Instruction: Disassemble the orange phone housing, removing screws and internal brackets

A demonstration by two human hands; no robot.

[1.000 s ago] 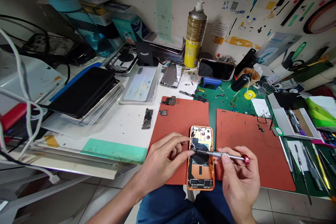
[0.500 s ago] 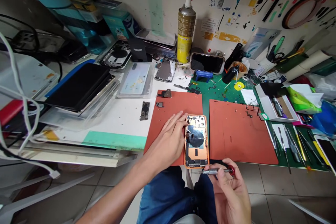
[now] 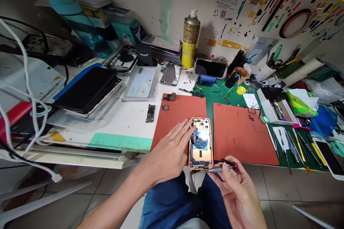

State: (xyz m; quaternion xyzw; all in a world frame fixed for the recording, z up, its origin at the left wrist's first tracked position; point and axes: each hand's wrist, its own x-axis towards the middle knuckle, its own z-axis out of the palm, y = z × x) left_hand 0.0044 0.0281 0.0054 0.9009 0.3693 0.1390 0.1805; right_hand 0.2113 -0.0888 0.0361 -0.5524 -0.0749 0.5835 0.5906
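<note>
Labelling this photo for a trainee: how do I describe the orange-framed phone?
Find the two red-orange mats on the bench. On the left mat's right edge, touching the left hand, lies an open phone housing, its orange frame and exposed insides unlike the other phones.

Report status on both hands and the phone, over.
Left hand fingers on the orange phone frame. Right hand holding a red-handled screwdriver just below the frame. Nothing between tool and frame.

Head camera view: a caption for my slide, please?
Left hand touches an opened orange phone housing; right hand holds a red-capped screwdriver beside it.
</note>
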